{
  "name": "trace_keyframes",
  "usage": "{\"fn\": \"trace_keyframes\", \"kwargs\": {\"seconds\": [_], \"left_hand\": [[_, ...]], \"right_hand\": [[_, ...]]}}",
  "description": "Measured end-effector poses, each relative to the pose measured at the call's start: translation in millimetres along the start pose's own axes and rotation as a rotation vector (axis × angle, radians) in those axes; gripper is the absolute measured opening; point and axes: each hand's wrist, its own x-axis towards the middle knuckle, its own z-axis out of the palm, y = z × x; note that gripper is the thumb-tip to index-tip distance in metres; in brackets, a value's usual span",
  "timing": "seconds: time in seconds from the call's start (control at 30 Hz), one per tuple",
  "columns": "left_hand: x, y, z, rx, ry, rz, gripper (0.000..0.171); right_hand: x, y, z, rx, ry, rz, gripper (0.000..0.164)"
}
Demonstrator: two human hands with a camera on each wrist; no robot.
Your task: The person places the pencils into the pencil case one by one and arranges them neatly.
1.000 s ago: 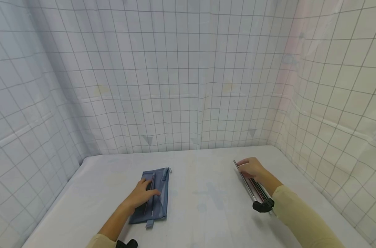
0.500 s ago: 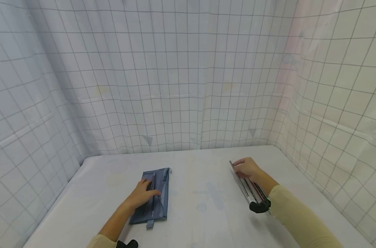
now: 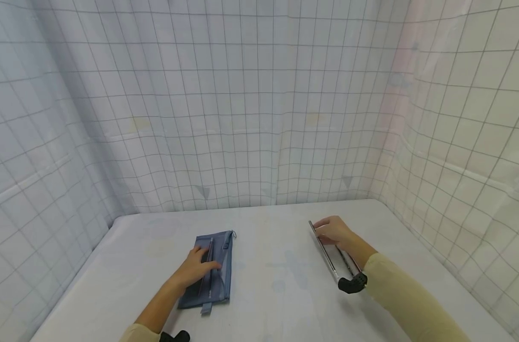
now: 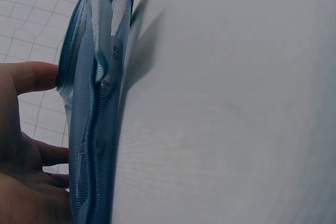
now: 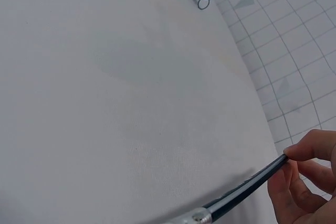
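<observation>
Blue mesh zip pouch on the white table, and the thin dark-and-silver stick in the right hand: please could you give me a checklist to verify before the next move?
1. Left hand touching the blue mesh zip pouch: ok, fingers rest on it.
2. Pouch lying on the white table: ok.
3. Thin dark-and-silver stick pinched by the right hand: ok, near its far end.
4. Stick brought to the pouch: not ok, it is well apart, toward the person's right.
5. Zip open wide enough: cannot tell from these views.
6. Other thin sticks below the right hand, held securely: cannot tell, the hand and wrist partly hide them.
</observation>
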Motion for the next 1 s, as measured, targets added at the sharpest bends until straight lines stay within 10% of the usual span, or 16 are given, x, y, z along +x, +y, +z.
{"fn": "trace_keyframes", "kwargs": {"seconds": [1.0], "left_hand": [[-1.8,-0.2,-0.3,-0.004,0.002,-0.003,0.088]], "right_hand": [[6.8,-9.8,61.1,0.054,-0.038,0.038,0.029]]}}
